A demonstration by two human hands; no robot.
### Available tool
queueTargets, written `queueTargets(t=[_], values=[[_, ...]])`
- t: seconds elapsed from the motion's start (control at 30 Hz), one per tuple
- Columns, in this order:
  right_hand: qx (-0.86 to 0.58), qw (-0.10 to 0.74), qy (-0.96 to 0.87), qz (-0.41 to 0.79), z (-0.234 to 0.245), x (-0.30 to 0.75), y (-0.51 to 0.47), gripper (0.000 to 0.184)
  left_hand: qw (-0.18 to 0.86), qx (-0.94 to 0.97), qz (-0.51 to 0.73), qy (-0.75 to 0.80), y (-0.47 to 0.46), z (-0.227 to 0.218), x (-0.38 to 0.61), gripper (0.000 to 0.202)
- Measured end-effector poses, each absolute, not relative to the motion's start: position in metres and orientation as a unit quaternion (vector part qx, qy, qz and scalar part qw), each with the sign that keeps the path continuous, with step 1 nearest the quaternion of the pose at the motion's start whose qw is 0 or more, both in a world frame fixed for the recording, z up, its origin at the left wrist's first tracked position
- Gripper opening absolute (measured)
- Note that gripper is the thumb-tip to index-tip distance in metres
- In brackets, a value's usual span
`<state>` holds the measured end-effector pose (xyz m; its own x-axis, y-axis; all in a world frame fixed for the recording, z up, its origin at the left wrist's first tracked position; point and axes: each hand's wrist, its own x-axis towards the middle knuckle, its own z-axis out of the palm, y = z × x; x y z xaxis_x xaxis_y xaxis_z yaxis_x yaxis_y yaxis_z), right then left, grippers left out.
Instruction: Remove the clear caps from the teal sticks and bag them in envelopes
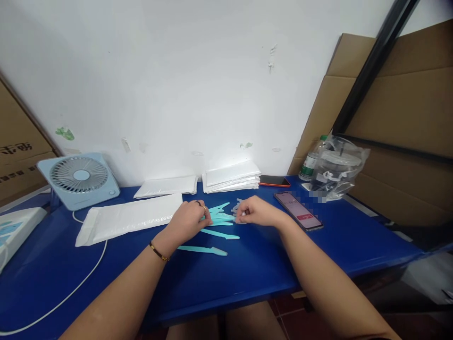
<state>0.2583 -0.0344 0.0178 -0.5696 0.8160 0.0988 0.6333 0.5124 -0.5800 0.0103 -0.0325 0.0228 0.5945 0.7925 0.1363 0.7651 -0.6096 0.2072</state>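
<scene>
A white wall [212, 94], scuffed and flaked in places, fills the far side of the room. Against it stands a table [226, 278] with a smooth, glossy blue top; dark red floor tiles [300, 318] show below its near edge. Brown cardboard [406, 104] rises on the right behind a slanting black bar [371, 71], and a printed carton [17, 146] stands at the far left. On the table's left sit a pale blue fan [81, 175] and, nearer, a long white packet [130, 219]. Two piles of white packets [231, 174] lie at the far edge; a clear plastic bag [336, 172] stands far right, beside a green-capped bottle [311, 163].

The left hand [189, 219] has its fingertips drawn together over the turquoise sticks [219, 233], which lie loosely spread at mid-table. The right hand [260, 212] has thumb and forefinger together at the sticks' right ends. I cannot tell whether either clamps anything. A lit phone [299, 210] lies to the right; small translucent pieces [236, 206] lie just beside the right fingertips.
</scene>
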Motion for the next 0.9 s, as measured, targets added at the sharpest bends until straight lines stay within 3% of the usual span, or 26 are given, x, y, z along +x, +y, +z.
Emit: queueTargets(t=[0.1, 0.2, 0.33, 0.57, 0.7, 0.9], values=[[-0.515, 0.221, -0.804, 0.200, 0.020, 0.271, -0.029, 0.020, 0.067, 0.873, 0.141, 0.461, -0.031, 0.026, 0.001, 0.029], [-0.538, 0.230, -0.790, 0.184, 0.023, 0.277, -0.028, 0.017, 0.127, 0.888, 0.085, 0.433, -0.035, 0.030, -0.007, 0.038], [-0.487, 0.218, -0.810, 0.245, 0.025, 0.271, -0.034, 0.019, 0.188, 0.896, -0.032, 0.402, -0.046, 0.029, -0.005, 0.022], [-0.374, 0.145, -0.845, 0.354, 0.021, 0.243, -0.046, 0.030, 0.146, 0.899, 0.058, 0.409, -0.048, 0.022, 0.011, 0.015], [-0.388, 0.211, -0.827, 0.347, 0.020, 0.250, -0.043, 0.025, 0.187, 0.888, 0.116, 0.405, -0.044, 0.024, 0.006, 0.016], [-0.441, 0.394, -0.705, 0.393, 0.020, 0.269, -0.031, 0.033, 0.317, 0.816, 0.183, 0.447, -0.038, 0.025, -0.001, 0.026]])
